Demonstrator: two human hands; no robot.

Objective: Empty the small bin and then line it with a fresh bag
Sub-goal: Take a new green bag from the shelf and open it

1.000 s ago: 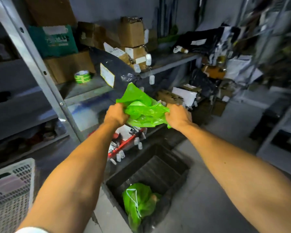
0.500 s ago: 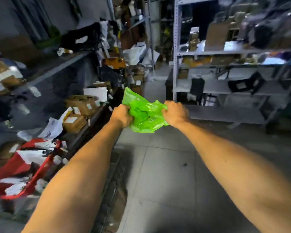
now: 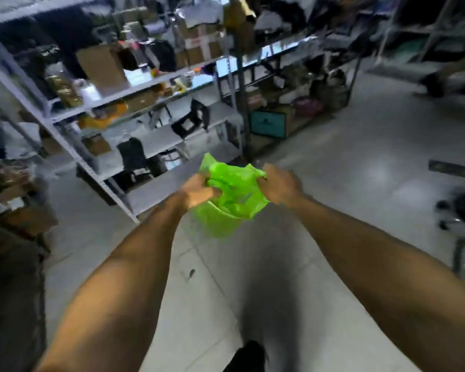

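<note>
- A bright green bag (image 3: pixel 232 193) is held up in front of the body, bunched between the two hands, above the grey floor (image 3: pixel 333 200).
- The left hand (image 3: pixel 199 193) is closed on the bag's left side and the right hand (image 3: pixel 278 185) is closed on its right side; a loose fold hangs below them.
- A second ago the bin with a green bag inside lay just below the hands; it is now out of view, and open floor is seen instead.
- The bag has been kept in the same two-handed grip throughout the turn, and looks slightly more spread than before.
- This is judged as the fresh bag being worked open away from the bin; lining is not yet begun, and whether the bin was emptied cannot be told.
- Metal shelving (image 3: pixel 134 108) loaded with cardboard boxes (image 3: pixel 100 65) stands far and to the left.
- A dark shoe (image 3: pixel 249 355) shows at the near edge.
</note>
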